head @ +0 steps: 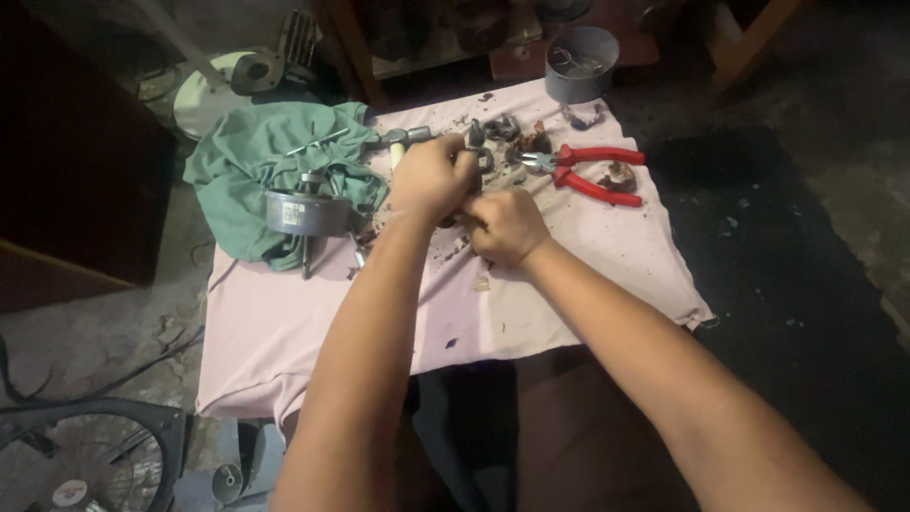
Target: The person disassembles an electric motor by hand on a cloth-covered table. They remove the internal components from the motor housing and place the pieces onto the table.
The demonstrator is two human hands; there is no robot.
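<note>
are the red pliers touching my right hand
Apart. The head view shows bare pink cloth between the red pliers and the right hand.

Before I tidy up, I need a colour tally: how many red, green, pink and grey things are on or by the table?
Red: 1, pliers
Green: 1, rag
Pink: 1, table cloth
Grey: 2, motor part, metal tin
Total: 5

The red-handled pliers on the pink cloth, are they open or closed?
Open. The red-handled pliers lie flat on the pink cloth, and their two handles spread apart toward the right with a clear gap between them.
</note>
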